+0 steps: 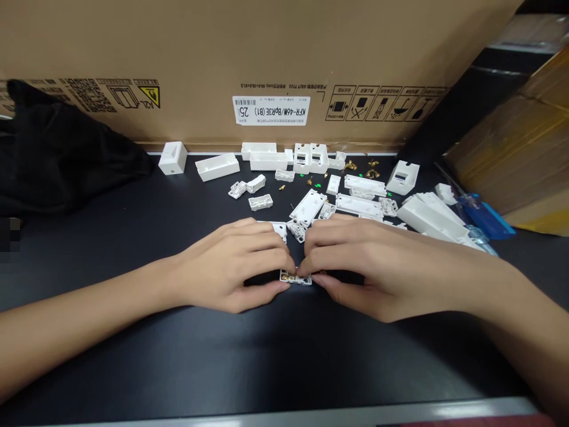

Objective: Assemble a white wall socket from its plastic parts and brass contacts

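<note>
1. **Grip state.** The left grip (231, 264) and right grip (377, 267) are both closed on a small white plastic housing (295, 277). Fingertips and thumbs pinch it from opposite ends.
2. **Held part location.** The housing sits between the two grips, on the near side of the parts spread across the black counter (284, 362). The pictures do not settle whether it rests on the counter or is held just above it.
3. **Hold quality.** Brass contacts (290, 275) show on the housing's upper face, with fingertips close on either side. A pinch on the plastic ends steadies the piece evenly and leaves the brass in view.
4. **Parts just beyond.** A white plastic bracket (297, 230) lies just past the housing, near the fingers. White plastic covers (307, 207), brass fittings (351, 165) and small green bits (317, 185) lie farther beyond it.
5. **Parts to the right.** Long white plastic casings (430, 219) and a blue-handled screwdriver (472, 203) lie well right of the housing.
6. **Background.** A cardboard carton (267, 59) with a white label (271, 110) stands far beyond the housing. A black cloth (57, 154) lies well to its left.
</note>
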A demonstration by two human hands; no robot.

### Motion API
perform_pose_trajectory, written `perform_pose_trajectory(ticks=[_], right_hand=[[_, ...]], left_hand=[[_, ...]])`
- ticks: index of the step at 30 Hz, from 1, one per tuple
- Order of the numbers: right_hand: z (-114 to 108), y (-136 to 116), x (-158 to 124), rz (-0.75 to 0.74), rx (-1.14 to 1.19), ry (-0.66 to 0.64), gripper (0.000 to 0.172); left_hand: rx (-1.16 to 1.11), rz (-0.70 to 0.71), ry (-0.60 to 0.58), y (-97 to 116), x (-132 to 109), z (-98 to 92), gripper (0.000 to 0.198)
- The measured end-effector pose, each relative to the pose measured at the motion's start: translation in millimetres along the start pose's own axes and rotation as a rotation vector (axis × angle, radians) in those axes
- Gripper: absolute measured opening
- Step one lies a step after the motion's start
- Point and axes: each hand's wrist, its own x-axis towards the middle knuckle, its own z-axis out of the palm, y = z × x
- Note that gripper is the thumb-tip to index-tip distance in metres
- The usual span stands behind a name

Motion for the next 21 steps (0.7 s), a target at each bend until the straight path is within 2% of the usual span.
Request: perform_pose_trajectory(ticks=[21], right_hand=[[1.4, 1.7, 1.0, -0.016, -0.061, -0.024, 0.027]], left_hand=[[-0.002, -0.023, -0.003, 0.1, -0.7, 0.0, 0.01]])
